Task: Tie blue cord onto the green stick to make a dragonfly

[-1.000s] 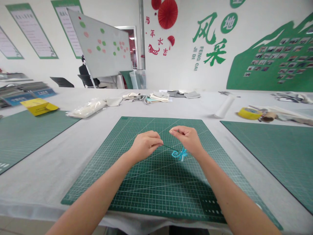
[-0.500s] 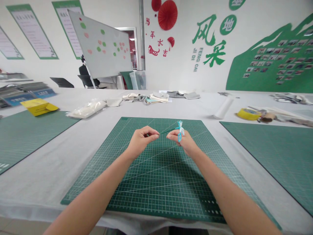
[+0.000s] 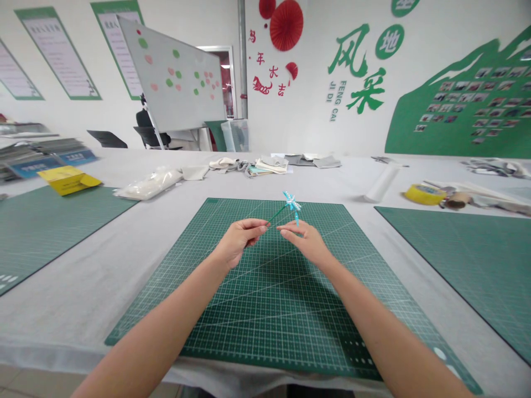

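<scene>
Between thumb and fingers, my left hand (image 3: 243,237) pinches the lower end of a thin green stem. The stem slants up to the right and carries a light blue and white flower (image 3: 292,203) with a small blue piece hanging below it. My right hand (image 3: 305,239) is just right of the stem, under the flower, its thumb and fingers a little apart with nothing visible between them. Both hands are held above a green cutting mat (image 3: 265,309) with a white grid.
More cutting mats lie left (image 3: 50,232) and right (image 3: 456,254). Behind are a yellow card box (image 3: 68,179), a plastic bag (image 3: 149,184), fabric scraps (image 3: 271,165), yellow tape (image 3: 425,193) and stacked papers (image 3: 45,148).
The flower has swung up and left, and its stem now slants more steeply. My right hand has opened slightly and sits below the flower; my left hand has turned a little.
</scene>
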Demonstrator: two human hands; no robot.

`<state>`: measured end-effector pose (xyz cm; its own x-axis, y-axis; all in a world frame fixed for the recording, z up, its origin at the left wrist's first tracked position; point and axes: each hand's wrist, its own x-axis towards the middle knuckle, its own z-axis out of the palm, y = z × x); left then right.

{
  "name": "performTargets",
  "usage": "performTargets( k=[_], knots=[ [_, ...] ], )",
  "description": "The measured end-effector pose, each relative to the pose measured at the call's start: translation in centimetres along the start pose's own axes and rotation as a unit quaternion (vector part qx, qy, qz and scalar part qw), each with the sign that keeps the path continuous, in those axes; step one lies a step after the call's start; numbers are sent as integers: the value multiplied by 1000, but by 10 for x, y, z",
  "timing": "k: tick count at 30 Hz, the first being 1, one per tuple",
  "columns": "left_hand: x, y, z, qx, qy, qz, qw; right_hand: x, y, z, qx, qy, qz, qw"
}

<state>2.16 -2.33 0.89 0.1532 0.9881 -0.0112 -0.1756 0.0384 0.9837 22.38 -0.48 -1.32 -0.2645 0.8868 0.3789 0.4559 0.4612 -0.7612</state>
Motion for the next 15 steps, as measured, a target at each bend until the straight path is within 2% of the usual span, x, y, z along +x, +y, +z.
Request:
performTargets(
  k=[2, 4, 7, 10, 12, 15],
  knots=[
    [0, -1, 1, -11, -4, -15, 1000, -2, -4, 2, -68, 41, -50, 996],
    [-1, -2, 2, -19, -9, -25, 999, -4, -10, 6, -62, 52, -56, 995],
    [-2, -4, 4, -29, -20, -31, 999, -8, -19, 15, 70, 10, -30, 997],
    [-3, -6, 6, -28, -40, -21, 999, -10, -27, 24, 217, -28, 2, 976],
    [-3, -7, 6, -23, -46, -22, 998, -11, -29, 27, 274, -9, 17, 962],
    [-3, -7, 7, -34, -36, -47, 998, -10, -31, 27, 317, 54, 29, 947]
  ],
)
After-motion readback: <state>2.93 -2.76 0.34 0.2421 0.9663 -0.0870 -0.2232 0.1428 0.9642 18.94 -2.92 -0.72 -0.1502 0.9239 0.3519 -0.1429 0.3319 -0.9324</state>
